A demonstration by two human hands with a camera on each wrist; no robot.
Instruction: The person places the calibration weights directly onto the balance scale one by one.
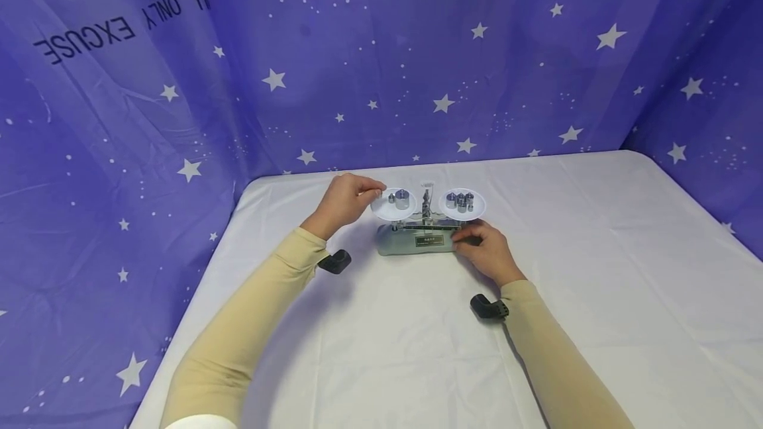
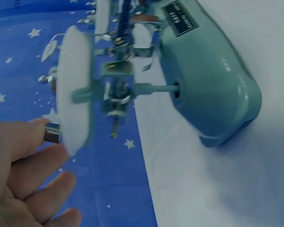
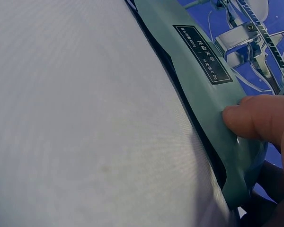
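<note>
A green two-pan balance [image 1: 396,242] stands on the white table, its dark label facing me. At its left pan [image 1: 390,213], my left hand [image 1: 346,202] pinches a small metal weight [image 2: 52,133] between thumb and finger, right at the pan's edge. On that pan stand a large weight [image 1: 402,200] and a small weight [image 1: 391,198]. Several metal weights [image 1: 461,206] are grouped on the right pan [image 1: 479,206]. With its thumb on the front of the base, my right hand [image 1: 490,253] grips the base's right end; the fingers behind are partly hidden.
White cloth [image 1: 393,349] covers the table around the balance. A purple curtain [image 1: 357,78] with white stars hangs behind and along both sides. Black wrist-worn cameras [image 1: 335,261] jut from both sleeves.
</note>
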